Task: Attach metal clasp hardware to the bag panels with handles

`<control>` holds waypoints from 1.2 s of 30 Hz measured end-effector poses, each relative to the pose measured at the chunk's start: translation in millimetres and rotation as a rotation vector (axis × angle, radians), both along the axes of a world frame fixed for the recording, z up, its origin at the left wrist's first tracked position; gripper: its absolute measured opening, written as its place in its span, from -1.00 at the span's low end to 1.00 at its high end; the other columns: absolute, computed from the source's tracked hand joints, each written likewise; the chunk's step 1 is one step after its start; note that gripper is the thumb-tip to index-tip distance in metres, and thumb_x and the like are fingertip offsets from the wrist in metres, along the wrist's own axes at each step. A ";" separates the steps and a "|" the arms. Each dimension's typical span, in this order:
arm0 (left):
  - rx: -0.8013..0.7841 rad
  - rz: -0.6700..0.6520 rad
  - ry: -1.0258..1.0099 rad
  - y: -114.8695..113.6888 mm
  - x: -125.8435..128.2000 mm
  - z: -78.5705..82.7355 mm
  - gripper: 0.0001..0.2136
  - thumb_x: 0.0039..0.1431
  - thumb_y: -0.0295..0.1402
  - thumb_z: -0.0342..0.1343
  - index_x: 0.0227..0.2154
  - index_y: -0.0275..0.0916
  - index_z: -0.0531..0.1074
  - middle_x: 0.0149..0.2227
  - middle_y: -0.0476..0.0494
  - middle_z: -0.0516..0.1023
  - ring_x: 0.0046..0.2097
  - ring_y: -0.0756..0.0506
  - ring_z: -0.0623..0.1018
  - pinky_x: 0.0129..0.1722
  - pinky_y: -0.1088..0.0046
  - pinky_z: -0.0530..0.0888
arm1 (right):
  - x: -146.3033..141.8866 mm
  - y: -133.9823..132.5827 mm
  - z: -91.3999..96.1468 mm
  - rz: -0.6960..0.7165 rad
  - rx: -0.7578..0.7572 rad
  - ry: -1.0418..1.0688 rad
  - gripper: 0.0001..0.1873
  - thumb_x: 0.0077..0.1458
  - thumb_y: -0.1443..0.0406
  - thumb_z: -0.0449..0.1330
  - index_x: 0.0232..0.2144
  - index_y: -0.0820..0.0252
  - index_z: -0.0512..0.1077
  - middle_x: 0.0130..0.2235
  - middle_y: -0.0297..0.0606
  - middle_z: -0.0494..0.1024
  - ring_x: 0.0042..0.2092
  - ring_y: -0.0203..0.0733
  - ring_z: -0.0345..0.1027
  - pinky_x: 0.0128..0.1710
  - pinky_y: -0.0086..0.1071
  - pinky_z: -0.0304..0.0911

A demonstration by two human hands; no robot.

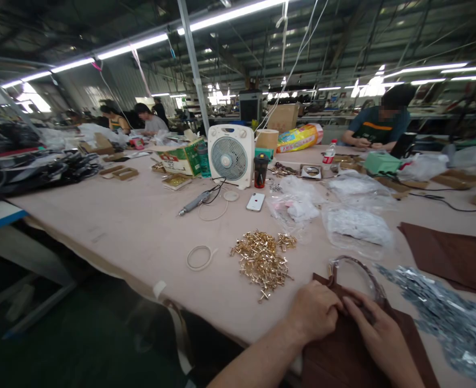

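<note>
A brown bag piece (335, 353) lies at the table's front edge, with a plastic-wrapped handle (357, 260) arching from its top. My left hand (316, 310) is closed on the upper edge of the bag piece, fingers curled in. Beside it, my right hand (373, 323) grips the same edge near the foot of the handle, its fingertips close to the left ones. Whether a small part sits between the fingers is hidden. Just left of my hands lies a heap of gold-coloured metal fittings (262, 258).
Silver flat pieces (443, 307) are piled at right, near stacked brown panels (452, 253). Beyond the fittings stand a fan (230, 156), a phone (255, 202), an electric screwdriver (193, 203) and a tape roll (200, 257). A person (379, 121) sits across the table.
</note>
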State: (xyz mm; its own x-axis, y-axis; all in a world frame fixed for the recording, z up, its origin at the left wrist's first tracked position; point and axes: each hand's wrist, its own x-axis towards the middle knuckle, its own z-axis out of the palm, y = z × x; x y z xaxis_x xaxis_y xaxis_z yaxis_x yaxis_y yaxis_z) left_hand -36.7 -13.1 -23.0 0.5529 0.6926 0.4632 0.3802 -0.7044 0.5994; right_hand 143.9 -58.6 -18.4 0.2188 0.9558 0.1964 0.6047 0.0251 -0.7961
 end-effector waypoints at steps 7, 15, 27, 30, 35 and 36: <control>-0.054 -0.016 -0.171 -25.6 -22.4 9.4 -0.78 0.23 -0.58 0.09 -0.20 -0.23 0.59 -0.09 -0.12 0.72 -0.04 -0.07 0.67 0.08 0.41 0.57 | 14.2 -1.7 -13.7 -0.038 -0.044 -0.012 -0.40 0.01 -0.20 0.25 -0.09 0.03 0.64 -0.07 -0.22 0.72 0.02 0.16 0.60 0.02 -0.18 0.49; -0.074 0.501 -0.391 -40.0 -132.4 38.4 -0.80 0.34 -0.46 0.08 -0.11 -0.18 0.59 -0.01 -0.27 0.58 -0.07 -0.15 0.60 -0.24 0.37 0.60 | 15.3 0.6 -37.1 0.055 0.062 -0.082 -0.39 0.05 -0.22 0.23 -0.07 0.03 0.64 -0.03 -0.19 0.70 -0.04 0.21 0.61 -0.04 -0.10 0.50; -0.114 0.732 -0.288 -27.5 -208.2 31.3 -0.85 0.34 -0.33 0.10 -0.15 -0.13 0.57 -0.08 -0.17 0.60 -0.07 -0.20 0.57 -0.04 0.26 0.53 | -4.5 -8.1 -16.8 0.053 0.026 -0.094 -0.47 0.21 -0.15 0.16 -0.04 0.05 0.60 0.05 -0.19 0.66 0.10 0.10 0.52 0.18 -0.13 0.33; 0.050 0.860 -0.134 -20.8 -227.4 34.1 -0.79 0.33 -0.40 0.08 -0.04 -0.13 0.53 0.05 -0.22 0.55 0.17 -0.27 0.46 0.26 0.05 0.37 | -1.0 -10.4 -24.2 0.059 0.032 -0.118 -0.47 0.18 -0.17 0.18 -0.04 0.01 0.60 0.04 -0.20 0.66 0.08 0.13 0.53 0.17 -0.10 0.34; 0.024 0.973 0.106 -8.2 -276.5 30.5 -0.65 0.22 -0.41 0.16 0.07 -0.24 0.45 0.04 -0.32 0.54 0.14 -0.36 0.46 0.20 -0.10 0.39 | 9.0 -4.7 -45.3 0.074 0.075 -0.186 -0.42 0.10 -0.22 0.18 -0.07 -0.03 0.62 0.00 -0.19 0.68 0.01 0.24 0.57 0.08 0.01 0.40; -0.003 0.956 0.130 -8.3 -283.2 28.5 -0.67 0.24 -0.40 0.15 0.06 -0.23 0.45 0.01 -0.30 0.56 0.10 -0.35 0.49 0.16 -0.08 0.43 | 10.5 -3.1 -49.0 0.077 0.082 -0.192 -0.42 0.10 -0.22 0.18 -0.07 -0.03 0.62 0.00 -0.20 0.68 0.00 0.25 0.57 0.08 0.03 0.41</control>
